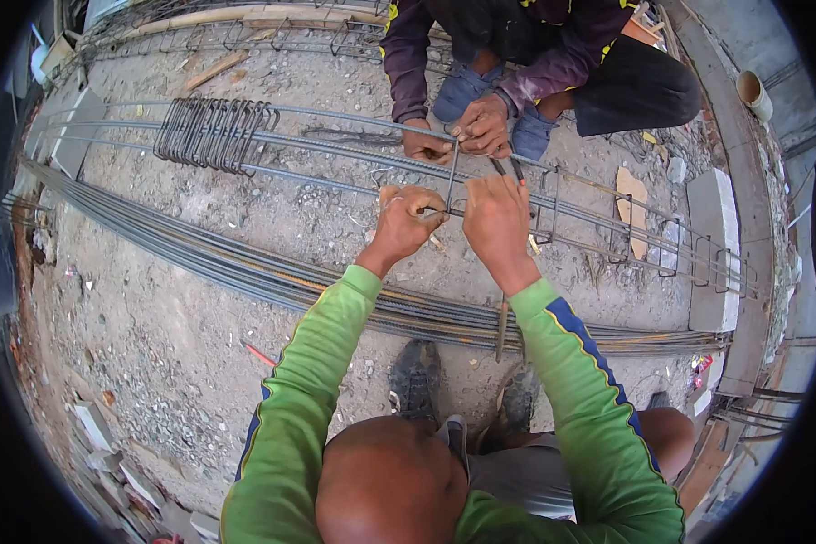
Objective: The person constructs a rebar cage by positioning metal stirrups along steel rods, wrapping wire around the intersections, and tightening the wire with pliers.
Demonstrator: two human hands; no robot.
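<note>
My left hand is closed, its fingertips pinched at the lower corner of an upright square stirrup around the long steel bars. Any tie wire there is too small to make out. Just right of that stirrup, my right hand is closed around a tool with two dark handles, one red-tipped, which stick out beyond the knuckles; its working end is hidden. Across the bars, a co-worker's left-side hand and right-side hand work at the stirrup's upper corner.
Bunched stirrups hang on the bars at left. Concrete blocks stand under the bars' ends. A bundle of rebar crosses in front of my shoes. A crouching co-worker's sandal is close to the bars. Rubble covers the ground.
</note>
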